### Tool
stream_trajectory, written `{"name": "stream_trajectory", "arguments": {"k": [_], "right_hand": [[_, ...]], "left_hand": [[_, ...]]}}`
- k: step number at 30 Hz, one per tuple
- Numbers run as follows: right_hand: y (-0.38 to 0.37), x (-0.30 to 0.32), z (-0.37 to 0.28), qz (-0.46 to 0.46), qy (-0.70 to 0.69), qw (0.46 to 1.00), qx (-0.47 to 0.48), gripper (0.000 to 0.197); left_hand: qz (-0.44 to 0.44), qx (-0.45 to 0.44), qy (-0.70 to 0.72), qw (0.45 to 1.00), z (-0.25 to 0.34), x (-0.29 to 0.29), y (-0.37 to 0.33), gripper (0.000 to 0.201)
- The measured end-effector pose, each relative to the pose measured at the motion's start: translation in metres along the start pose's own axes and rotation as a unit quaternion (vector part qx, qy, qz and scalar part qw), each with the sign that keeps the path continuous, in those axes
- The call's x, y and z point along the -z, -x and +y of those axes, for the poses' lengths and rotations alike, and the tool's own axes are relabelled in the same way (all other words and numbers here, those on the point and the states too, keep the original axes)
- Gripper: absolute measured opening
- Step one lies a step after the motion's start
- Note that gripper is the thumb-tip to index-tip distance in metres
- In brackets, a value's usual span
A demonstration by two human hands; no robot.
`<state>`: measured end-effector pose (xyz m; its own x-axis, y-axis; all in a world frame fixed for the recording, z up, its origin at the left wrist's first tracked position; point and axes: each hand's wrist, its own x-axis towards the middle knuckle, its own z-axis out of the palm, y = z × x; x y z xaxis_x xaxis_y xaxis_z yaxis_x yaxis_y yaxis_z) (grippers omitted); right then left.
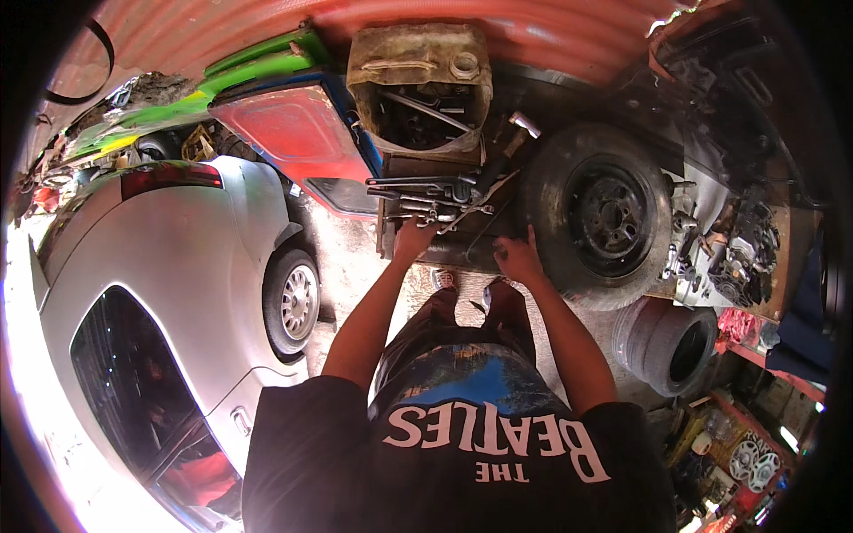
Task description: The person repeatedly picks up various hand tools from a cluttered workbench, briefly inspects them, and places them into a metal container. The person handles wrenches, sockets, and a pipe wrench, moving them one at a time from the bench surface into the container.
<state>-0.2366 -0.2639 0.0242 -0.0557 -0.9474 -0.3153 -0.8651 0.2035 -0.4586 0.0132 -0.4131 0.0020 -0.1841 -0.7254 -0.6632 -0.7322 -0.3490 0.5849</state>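
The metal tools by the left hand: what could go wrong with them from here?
The metal tools lie bunched together, so fingers of the left hand might get pinched among them. One could also slide off the bench and land on a shoe. The right hand looks close to the wheel and might knock it.

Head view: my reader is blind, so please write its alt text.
A person's left hand is at some metal hand tools, the right hand beside a tyred wheel. A cut-open container sits beyond; a silver car is at left.
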Motion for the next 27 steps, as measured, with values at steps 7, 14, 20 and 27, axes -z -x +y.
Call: {"name": "stream_trajectory", "arguments": {"k": [7, 14, 20, 27], "right_hand": [[-0.038, 0.014, -0.063, 0.117, -0.255, 0.953, 0.115, 0.036], [-0.045, 0.012, -0.072, 0.194, -0.178, 0.959, 0.103, 0.038], [-0.042, 0.031, -0.07, 0.152, -0.166, 0.968, 0.106, 0.033], [-0.053, 0.043, -0.057, 0.168, -0.212, 0.962, 0.034, 0.029]], "left_hand": [[-0.257, 0.029, 0.36, 0.896, 0.033, -0.003, 0.03, 0.051], [-0.161, -0.08, 0.331, 0.926, 0.044, -0.009, 0.04, 0.042], [-0.082, -0.193, 0.183, 0.96, 0.05, -0.003, 0.034, 0.034], [0.092, -0.166, 0.128, 0.974, 0.035, 0.024, -0.006, 0.032]]}}
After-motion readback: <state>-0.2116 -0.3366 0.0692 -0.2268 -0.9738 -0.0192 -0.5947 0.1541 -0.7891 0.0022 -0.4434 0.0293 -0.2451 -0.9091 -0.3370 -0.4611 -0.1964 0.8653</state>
